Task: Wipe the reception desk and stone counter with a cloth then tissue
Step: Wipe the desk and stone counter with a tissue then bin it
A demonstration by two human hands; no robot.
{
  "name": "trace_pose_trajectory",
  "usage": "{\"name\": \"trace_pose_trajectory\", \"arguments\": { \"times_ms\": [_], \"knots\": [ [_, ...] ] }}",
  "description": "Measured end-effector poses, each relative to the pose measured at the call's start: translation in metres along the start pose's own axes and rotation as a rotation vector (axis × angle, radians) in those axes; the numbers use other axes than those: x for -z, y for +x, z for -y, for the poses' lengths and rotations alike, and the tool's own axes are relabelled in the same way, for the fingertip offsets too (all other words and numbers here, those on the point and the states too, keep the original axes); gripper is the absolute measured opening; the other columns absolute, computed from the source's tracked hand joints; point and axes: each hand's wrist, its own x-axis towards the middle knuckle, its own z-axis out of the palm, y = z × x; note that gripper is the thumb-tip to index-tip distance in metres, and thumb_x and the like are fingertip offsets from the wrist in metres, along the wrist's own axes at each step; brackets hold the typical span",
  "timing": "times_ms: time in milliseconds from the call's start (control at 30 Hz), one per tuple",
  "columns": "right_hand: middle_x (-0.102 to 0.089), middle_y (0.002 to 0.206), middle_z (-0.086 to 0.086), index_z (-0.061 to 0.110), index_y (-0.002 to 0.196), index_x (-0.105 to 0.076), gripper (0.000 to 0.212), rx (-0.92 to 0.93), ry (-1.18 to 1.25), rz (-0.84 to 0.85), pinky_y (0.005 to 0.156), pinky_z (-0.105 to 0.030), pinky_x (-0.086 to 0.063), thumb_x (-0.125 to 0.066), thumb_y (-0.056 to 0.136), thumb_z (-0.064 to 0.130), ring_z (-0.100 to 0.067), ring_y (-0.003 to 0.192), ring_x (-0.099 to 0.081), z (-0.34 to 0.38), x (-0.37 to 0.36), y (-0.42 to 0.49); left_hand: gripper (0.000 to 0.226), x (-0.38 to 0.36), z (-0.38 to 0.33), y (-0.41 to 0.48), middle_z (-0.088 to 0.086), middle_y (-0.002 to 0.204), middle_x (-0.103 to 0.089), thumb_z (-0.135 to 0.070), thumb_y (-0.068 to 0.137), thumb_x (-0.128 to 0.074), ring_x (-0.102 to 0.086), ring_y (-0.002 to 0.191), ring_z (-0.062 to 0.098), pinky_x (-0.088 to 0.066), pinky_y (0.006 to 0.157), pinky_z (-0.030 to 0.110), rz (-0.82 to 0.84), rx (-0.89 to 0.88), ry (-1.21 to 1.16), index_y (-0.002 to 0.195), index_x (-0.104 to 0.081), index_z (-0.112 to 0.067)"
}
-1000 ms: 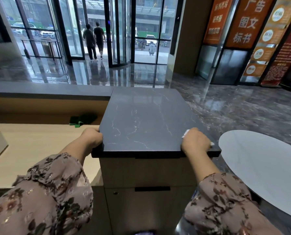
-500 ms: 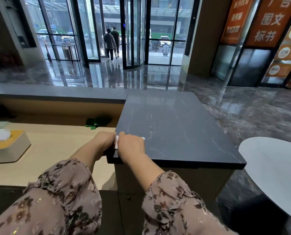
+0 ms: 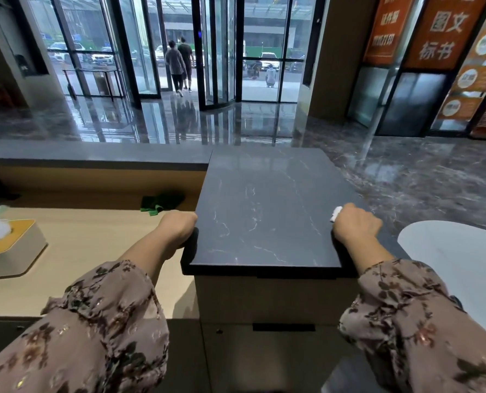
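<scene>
The dark stone counter [image 3: 267,205] with white veins fills the middle of the view. My right hand [image 3: 355,224] presses a crumpled white tissue [image 3: 336,213] onto its right edge. My left hand [image 3: 176,226] grips the counter's left edge with curled fingers. Left of the counter and lower lies the light wooden reception desk [image 3: 94,251]. A green cloth [image 3: 159,202] lies bunched at the back of the desk, apart from both hands.
A tissue box [image 3: 12,248] with a yellow top stands at the desk's left edge. A white round table [image 3: 463,259] is close on the right. A drawer unit [image 3: 278,321] sits under the counter. Two people walk by the glass doors beyond.
My right hand has swept the tissue from the counter's left edge, beside my left hand, across to the right edge. The left hand keeps its hold on the left edge.
</scene>
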Motion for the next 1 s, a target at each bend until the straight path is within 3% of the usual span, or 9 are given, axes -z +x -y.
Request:
{"name": "trace_pose_trajectory", "arguments": {
  "times_ms": [100, 167, 400, 533, 600, 700, 767, 867, 1000],
  "knots": [
    [-0.052, 0.135, -0.017, 0.005, 0.133, -0.045, 0.041, -0.059, 0.019, 0.039, 0.101, -0.047, -0.034, -0.045, 0.093, 0.016, -0.035, 0.127, -0.045, 0.014, 0.0, -0.004, 0.033, -0.001, -0.001, -0.005, 0.016, 0.108, -0.065, -0.022, 0.091, -0.044, -0.063, 0.101, 0.031, -0.05, 0.094, 0.042, 0.044, -0.011, -0.039, 0.108, -0.066, -0.004],
    [-0.053, 0.135, -0.016, 0.006, 0.132, -0.046, 0.041, -0.005, 0.021, 0.05, 0.103, -0.048, -0.034, -0.046, 0.093, 0.016, -0.034, 0.127, -0.046, 0.038, -0.001, -0.016, 0.032, -0.001, -0.002, -0.003, 0.016, 0.109, -0.065, -0.018, 0.092, -0.043, -0.062, 0.101, 0.03, -0.05, 0.094, 0.041, 0.059, -0.009, -0.062, 0.108, -0.065, -0.002],
    [-0.058, 0.127, -0.013, 0.006, 0.13, -0.042, 0.038, 0.52, -0.059, 0.064, 0.104, -0.052, -0.034, -0.047, 0.092, 0.012, -0.034, 0.123, -0.047, 0.15, -0.014, -0.109, 0.025, -0.002, -0.005, 0.001, 0.012, 0.092, -0.062, -0.011, 0.098, -0.038, -0.061, 0.085, 0.023, -0.051, 0.079, 0.034, 0.011, 0.041, -0.141, 0.079, -0.055, -0.006],
    [-0.058, 0.123, -0.016, 0.007, 0.125, -0.042, 0.04, 0.784, -0.086, 0.057, 0.1, -0.051, -0.038, -0.057, 0.09, 0.019, -0.036, 0.117, -0.05, 0.186, -0.015, -0.138, 0.024, 0.003, -0.008, 0.01, 0.011, 0.084, -0.063, -0.003, 0.092, -0.036, -0.058, 0.087, 0.026, -0.05, 0.092, 0.038, 0.011, 0.069, -0.169, 0.077, -0.054, -0.007],
    [-0.058, 0.123, -0.017, 0.008, 0.122, -0.042, 0.033, 0.835, -0.096, 0.048, 0.097, -0.051, -0.041, -0.052, 0.093, 0.018, -0.036, 0.115, -0.051, 0.192, -0.014, -0.131, 0.021, 0.005, -0.009, 0.019, 0.01, 0.088, -0.064, -0.008, 0.095, -0.038, -0.059, 0.089, 0.026, -0.05, 0.089, 0.036, 0.016, 0.071, -0.188, 0.088, -0.058, -0.007],
    [-0.06, 0.121, -0.016, 0.007, 0.122, -0.043, 0.03, 0.779, -0.124, 0.062, 0.094, -0.049, -0.044, -0.046, 0.092, 0.012, -0.036, 0.114, -0.051, 0.189, -0.015, -0.097, 0.022, 0.006, -0.012, 0.028, 0.007, 0.094, -0.058, -0.022, 0.101, -0.039, -0.056, 0.089, 0.021, -0.049, 0.076, 0.03, 0.022, 0.077, -0.22, 0.108, -0.054, -0.006],
    [-0.061, 0.12, -0.014, 0.007, 0.122, -0.043, 0.032, 0.704, -0.113, 0.072, 0.093, -0.047, -0.046, -0.046, 0.09, 0.01, -0.036, 0.113, -0.053, 0.182, -0.015, -0.071, 0.023, 0.006, -0.014, 0.036, 0.007, 0.098, -0.057, -0.024, 0.102, -0.039, -0.056, 0.088, 0.019, -0.048, 0.081, 0.031, 0.007, 0.07, -0.211, 0.105, -0.054, -0.006],
    [-0.059, 0.124, -0.015, 0.005, 0.124, -0.044, 0.034, 0.582, -0.072, 0.1, 0.094, -0.048, -0.047, -0.045, 0.091, 0.01, -0.035, 0.116, -0.054, 0.169, -0.012, -0.033, 0.025, 0.004, -0.02, 0.049, 0.009, 0.095, -0.052, -0.021, 0.101, -0.04, -0.052, 0.086, 0.02, -0.044, 0.079, 0.031, 0.002, 0.06, -0.193, 0.085, -0.053, -0.008],
    [-0.056, 0.128, -0.017, 0.004, 0.124, -0.044, 0.033, 0.417, -0.052, 0.118, 0.095, -0.049, -0.047, -0.046, 0.092, 0.01, -0.036, 0.118, -0.053, 0.161, -0.009, 0.007, 0.017, 0.005, -0.028, 0.069, 0.008, 0.093, -0.044, -0.021, 0.097, -0.043, -0.04, 0.086, 0.021, -0.038, 0.072, 0.032, 0.012, 0.053, -0.184, 0.087, -0.051, -0.01]
  ]
}}
